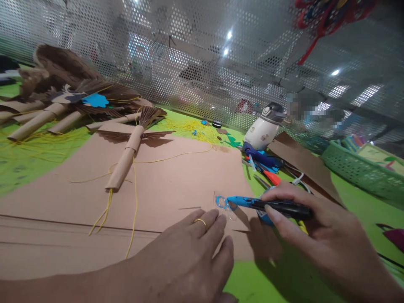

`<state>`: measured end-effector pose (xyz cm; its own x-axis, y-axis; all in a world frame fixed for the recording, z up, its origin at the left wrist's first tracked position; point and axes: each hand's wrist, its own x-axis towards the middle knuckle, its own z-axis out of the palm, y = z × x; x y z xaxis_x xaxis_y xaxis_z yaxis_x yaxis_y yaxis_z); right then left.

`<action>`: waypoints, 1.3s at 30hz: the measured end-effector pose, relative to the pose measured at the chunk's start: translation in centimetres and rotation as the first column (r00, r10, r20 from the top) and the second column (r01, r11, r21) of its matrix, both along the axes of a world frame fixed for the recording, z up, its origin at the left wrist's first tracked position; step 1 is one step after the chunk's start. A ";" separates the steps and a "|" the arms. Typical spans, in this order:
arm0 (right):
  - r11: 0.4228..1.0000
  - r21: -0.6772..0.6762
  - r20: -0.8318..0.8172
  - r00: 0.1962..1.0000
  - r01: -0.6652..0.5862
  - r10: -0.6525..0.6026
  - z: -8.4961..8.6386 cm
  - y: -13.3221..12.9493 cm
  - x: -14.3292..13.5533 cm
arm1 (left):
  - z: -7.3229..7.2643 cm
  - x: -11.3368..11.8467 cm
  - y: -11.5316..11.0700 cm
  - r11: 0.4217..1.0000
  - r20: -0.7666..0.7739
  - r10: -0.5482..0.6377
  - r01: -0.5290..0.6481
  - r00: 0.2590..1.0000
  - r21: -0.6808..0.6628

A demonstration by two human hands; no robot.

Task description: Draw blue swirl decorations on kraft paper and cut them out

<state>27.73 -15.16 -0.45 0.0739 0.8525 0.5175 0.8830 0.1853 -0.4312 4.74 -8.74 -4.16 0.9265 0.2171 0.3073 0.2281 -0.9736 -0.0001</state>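
Note:
My right hand point(328, 227) grips a black marker pen point(280, 207) with a blue front end, pointed left. Its tip meets a small blue ring-shaped outline point(221, 202); what lies under that outline seems clear and shiny, but I cannot make it out fully. Resting on the brown kraft paper sheet point(176, 168), my left hand point(192, 252) has its fingers stretched out just below the ring, and a gold ring point(200, 221) is on one finger. A rolled-paper figure point(124, 158) with pleated wings and yellow strings lies on the sheet to the upper left.
More rolled and pleated paper pieces point(47, 113) are piled at the left among yellow string point(195, 128). A white bottle point(263, 128), a dark blue tool point(259, 155) and a green basket point(356, 168) stand to the right. Perforated metal mesh point(189, 54) rises behind the green table.

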 end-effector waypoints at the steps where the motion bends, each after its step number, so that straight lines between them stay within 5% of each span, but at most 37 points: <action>1: 1.000 0.002 -0.001 1.000 -0.006 0.006 0.0 0.0 0.0 | 0.1 0.0 0.0 1.000 0.004 0.000 0.000 1.000 0.000; 22: 0.999 0.018 -0.005 0.999 -0.036 0.036 0.0 -0.3 0.0 | 0.3 0.0 0.1 1.000 0.010 -0.010 0.010 1.000 0.017; 39: 0.978 0.048 -0.009 0.979 0.205 -0.205 0.3 -0.5 0.2 | 0.0 -0.4 0.0 1.000 0.026 -0.014 0.014 1.000 0.000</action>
